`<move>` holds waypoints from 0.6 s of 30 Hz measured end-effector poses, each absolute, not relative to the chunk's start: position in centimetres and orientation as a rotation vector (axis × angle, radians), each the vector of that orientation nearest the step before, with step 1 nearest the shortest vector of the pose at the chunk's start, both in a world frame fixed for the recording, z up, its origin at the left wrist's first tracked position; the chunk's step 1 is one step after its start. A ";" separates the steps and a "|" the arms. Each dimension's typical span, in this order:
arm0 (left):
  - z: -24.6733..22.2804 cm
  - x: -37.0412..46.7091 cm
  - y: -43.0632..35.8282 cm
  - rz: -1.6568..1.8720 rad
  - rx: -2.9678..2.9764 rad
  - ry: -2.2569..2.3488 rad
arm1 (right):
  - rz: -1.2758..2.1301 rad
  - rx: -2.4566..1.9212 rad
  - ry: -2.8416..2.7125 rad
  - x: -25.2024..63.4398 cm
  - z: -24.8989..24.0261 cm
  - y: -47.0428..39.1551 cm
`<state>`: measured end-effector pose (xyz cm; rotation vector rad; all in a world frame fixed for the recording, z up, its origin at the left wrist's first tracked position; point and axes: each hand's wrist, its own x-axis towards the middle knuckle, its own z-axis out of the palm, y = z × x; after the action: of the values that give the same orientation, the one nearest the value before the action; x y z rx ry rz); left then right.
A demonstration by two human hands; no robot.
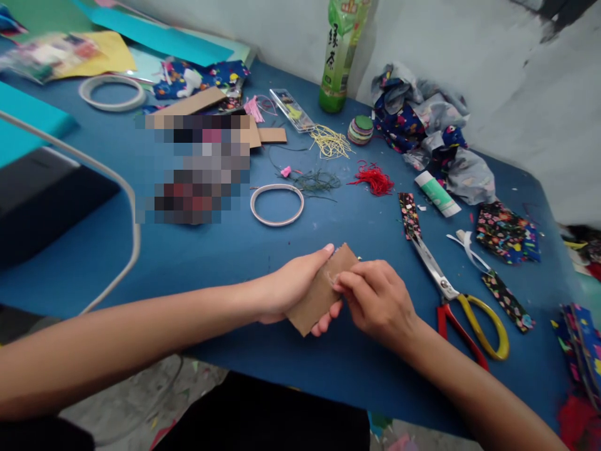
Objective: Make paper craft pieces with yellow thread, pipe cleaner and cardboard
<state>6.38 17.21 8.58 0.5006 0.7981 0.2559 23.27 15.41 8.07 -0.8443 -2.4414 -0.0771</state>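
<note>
My left hand (pixel 293 285) is wrapped round a small brown piece of cardboard (pixel 315 299), thumb along its upper edge and fingertips showing under the lower one. Over the card's right part, my right hand (pixel 378 300) has its thumb and forefinger pinched together. A thin whitish scrap shows at those fingertips, too small to name. To the right lie large scissors (pixel 448 288) with one red and one yellow handle, the blade tips touching a strip of floral fabric (pixel 409 216). A roll of narrow tape (pixel 277 205) rests beyond my left hand.
A green tea bottle (pixel 337 62) stands by the wall, with crumpled fabric (pixel 417 119) beside it. A glue stick (pixel 437 194), red threads (pixel 374 179) and yellow threads (pixel 330 141) lie behind the hands. A pale cable (pixel 126 188) crosses the left side, near a dark box (pixel 51 200).
</note>
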 end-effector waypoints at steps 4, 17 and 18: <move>8.4 6.3 17.4 0.247 0.516 0.762 | 0.218 -0.921 -2.334 23.0 8.0 15.4; 8.5 5.7 18.3 0.209 0.386 0.752 | 0.971 -0.860 -1.941 24.1 8.8 16.4; 8.5 5.8 18.3 0.214 0.400 0.763 | 0.988 -0.863 -1.895 24.2 8.9 16.4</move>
<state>5.77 18.28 8.52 0.4002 0.7629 0.2142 24.18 16.44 8.90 -0.8628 -1.8946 0.9879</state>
